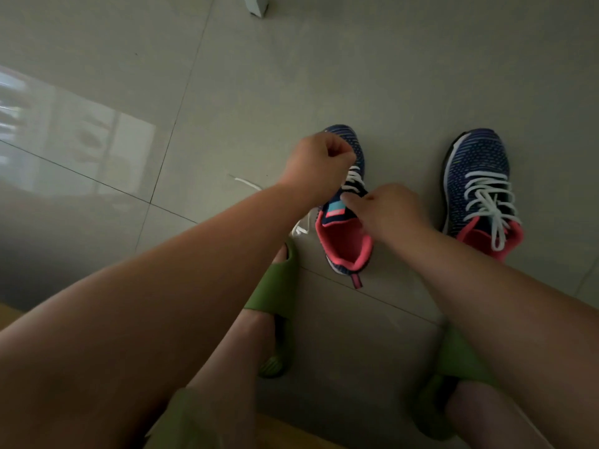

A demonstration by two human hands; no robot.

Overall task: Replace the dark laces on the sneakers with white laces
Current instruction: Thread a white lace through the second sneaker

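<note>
Two dark blue knit sneakers with pink linings stand on the tiled floor. The right sneaker (479, 186) is laced with a white lace (489, 202) whose ends hang loose over the tongue. The left sneaker (345, 234) has a white lace (353, 181) through its front eyelets. My left hand (316, 165) is curled over the toe half of that shoe and pinches the lace. My right hand (385, 210) holds the tongue near its blue and pink label, fingers curled. A loose lace end (299, 226) trails left of the shoe onto the floor.
My feet in green slides (278, 286) (460, 354) rest on the floor just in front of the sneakers. A grey furniture leg (256, 4) stands at the far top. Window light reflects on the glossy tiles (81, 131) to the left.
</note>
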